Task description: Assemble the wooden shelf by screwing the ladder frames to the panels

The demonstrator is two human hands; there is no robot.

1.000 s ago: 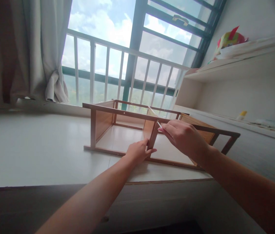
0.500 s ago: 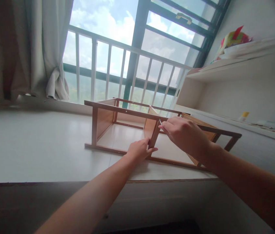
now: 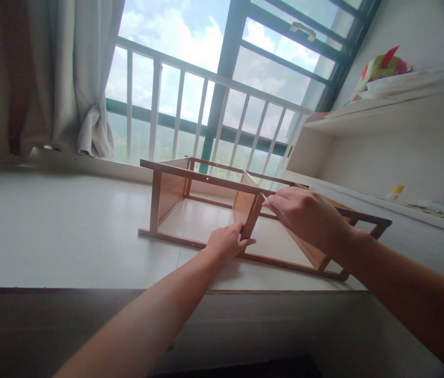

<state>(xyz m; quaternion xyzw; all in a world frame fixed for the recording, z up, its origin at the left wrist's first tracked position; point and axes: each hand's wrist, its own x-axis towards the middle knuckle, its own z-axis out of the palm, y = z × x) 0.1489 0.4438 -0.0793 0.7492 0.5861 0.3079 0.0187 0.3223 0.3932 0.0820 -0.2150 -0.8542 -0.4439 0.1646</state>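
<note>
A brown wooden shelf frame (image 3: 178, 170) lies on its side on a white ledge, with board panels set crosswise in it. My left hand (image 3: 225, 242) is closed around the edge of the frame's middle shelf board (image 3: 244, 206), thumb on the near side. Above and to the right, my right hand (image 3: 304, 212) pinches a thin metal rod (image 3: 263, 197), which looks like a hex key. Its tip is at the upper rail, near the middle board's joint. Most of the rod is hidden by my fingers, and I cannot tell whether the tip sits in a hole.
The white ledge (image 3: 56, 231) has its front edge just before the frame. Behind are a white railing (image 3: 178, 102) and a window. A grey curtain (image 3: 94, 79) hangs at left. At right, a white shelf unit (image 3: 316, 142) holds a yellow-capped item (image 3: 396, 192) and a colourful packet (image 3: 387, 64).
My right hand has shifted slightly right and turned a little, and more of the rod shows. My left hand keeps its grip on the board. The view has moved slightly.
</note>
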